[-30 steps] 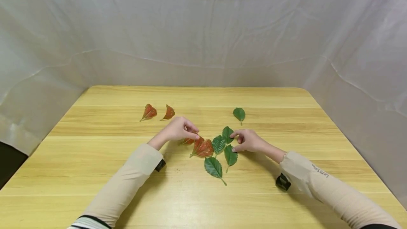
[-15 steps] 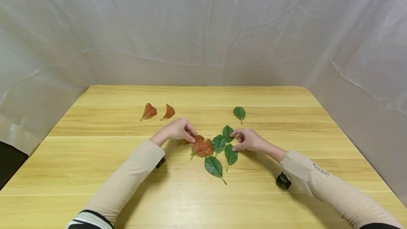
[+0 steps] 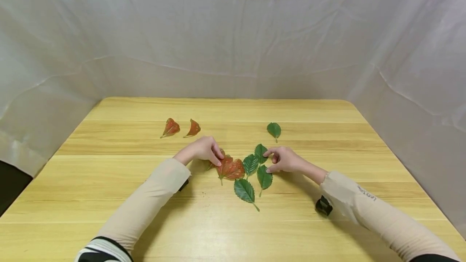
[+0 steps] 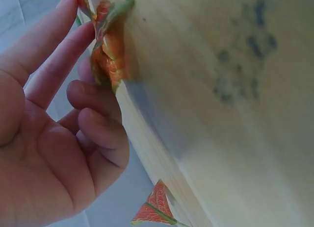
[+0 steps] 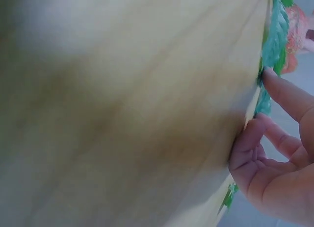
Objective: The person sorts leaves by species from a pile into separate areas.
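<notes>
My left hand (image 3: 204, 150) is at a cluster of overlapping red leaves (image 3: 233, 170), with thumb and forefinger pinching the edge of one red leaf (image 4: 109, 58). In the left wrist view the other fingers are curled in towards the palm, over no object. My right hand (image 3: 287, 160) rests its forefinger on the upper green leaf (image 3: 260, 153) and its thumb on the lower green leaf (image 3: 264, 177). Another green leaf (image 3: 251, 164) lies between these and the red cluster. Below it is a larger green leaf (image 3: 244, 191) with its stem towards me. Fingers partly hide the leftmost red leaf.
Two single red leaves, one folded-looking (image 3: 193, 128) and one wider (image 3: 170, 127), lie at the back left of the wooden table (image 3: 233, 229). A lone green leaf (image 3: 274, 130) lies at the back right. Pale cloth (image 3: 233, 43) hangs around the table's far sides.
My left hand has shifted slightly left and nearer to me, and the red leaf at its fingertips has turned so that its stem points more towards me. The right hand has stayed in place.
</notes>
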`<state>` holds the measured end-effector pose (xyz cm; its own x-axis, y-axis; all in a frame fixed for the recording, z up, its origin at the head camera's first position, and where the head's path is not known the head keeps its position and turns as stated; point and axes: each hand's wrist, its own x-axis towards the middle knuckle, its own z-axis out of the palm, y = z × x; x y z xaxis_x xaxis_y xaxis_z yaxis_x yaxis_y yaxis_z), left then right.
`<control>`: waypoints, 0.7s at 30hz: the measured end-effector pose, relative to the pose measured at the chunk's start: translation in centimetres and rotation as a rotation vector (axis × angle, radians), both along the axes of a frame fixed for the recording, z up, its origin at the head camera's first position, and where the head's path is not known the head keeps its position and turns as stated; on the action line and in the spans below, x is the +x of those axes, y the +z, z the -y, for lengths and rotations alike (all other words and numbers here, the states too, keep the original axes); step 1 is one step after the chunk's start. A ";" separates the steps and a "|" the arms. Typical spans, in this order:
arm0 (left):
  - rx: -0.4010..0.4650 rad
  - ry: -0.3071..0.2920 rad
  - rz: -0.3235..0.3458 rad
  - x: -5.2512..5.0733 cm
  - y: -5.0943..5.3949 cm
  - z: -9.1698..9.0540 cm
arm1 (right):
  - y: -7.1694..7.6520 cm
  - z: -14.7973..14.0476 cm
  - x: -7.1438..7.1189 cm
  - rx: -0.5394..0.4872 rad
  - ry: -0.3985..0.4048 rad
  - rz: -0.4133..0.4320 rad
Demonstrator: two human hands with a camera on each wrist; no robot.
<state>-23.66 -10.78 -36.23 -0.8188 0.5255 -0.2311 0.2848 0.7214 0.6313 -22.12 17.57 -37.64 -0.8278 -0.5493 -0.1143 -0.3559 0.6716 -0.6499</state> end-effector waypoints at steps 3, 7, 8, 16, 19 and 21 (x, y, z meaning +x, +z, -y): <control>-0.011 0.000 0.016 0.0 -0.1 0.0 | 0.1 0.0 -0.1 -0.013 -0.004 0.024; -0.025 0.001 0.022 0.0 -0.2 0.0 | 0.0 0.2 -0.4 -0.040 -0.017 0.039; -0.029 -0.001 0.018 0.1 -0.2 0.0 | 0.0 0.3 -0.4 -0.045 -0.019 0.035; -0.035 0.029 0.022 0.2 -0.2 -0.1 | 0.4 1.2 -0.9 -0.050 -0.048 0.005; -0.040 0.033 0.032 0.0 -0.3 0.0 | 0.5 1.5 -0.9 -0.077 -0.059 0.053; -0.051 0.025 0.036 -0.4 -0.5 0.0 | 0.6 1.8 -0.9 -0.100 -0.063 0.099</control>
